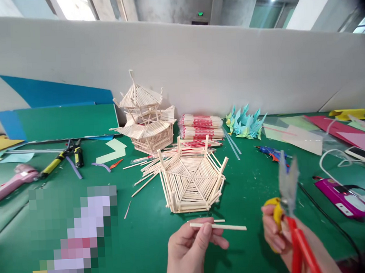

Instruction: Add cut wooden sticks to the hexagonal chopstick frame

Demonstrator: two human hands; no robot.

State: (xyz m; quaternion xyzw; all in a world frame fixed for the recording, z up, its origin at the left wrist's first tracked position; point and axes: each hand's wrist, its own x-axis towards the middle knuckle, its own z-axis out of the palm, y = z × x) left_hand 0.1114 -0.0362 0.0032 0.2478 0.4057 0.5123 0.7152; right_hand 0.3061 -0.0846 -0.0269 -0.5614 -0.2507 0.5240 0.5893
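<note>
My left hand (196, 248) pinches a short pale wooden stick (227, 226) between thumb and fingers, the stick lying nearly level. A second thin stick (219, 220) shows just behind those fingers. To the right, my right hand (282, 233) is wrapped round scissors (288, 192) with red and yellow handles; their blades point up and stand apart. The scissors are slightly blurred and do not touch the stick. Beyond my left hand lies a many-sided frame of sticks (192, 176), with a web-patterned base and short upright posts at its corners.
A tiered stick pagoda (145, 122) stands at the back beside packs of sticks (202, 126) and loose sticks. Blue folded paper (246, 123) is right of them. Pliers (76, 152) and a pink glue gun (16, 182) lie left; a purple power strip (341, 197) with cables lies right.
</note>
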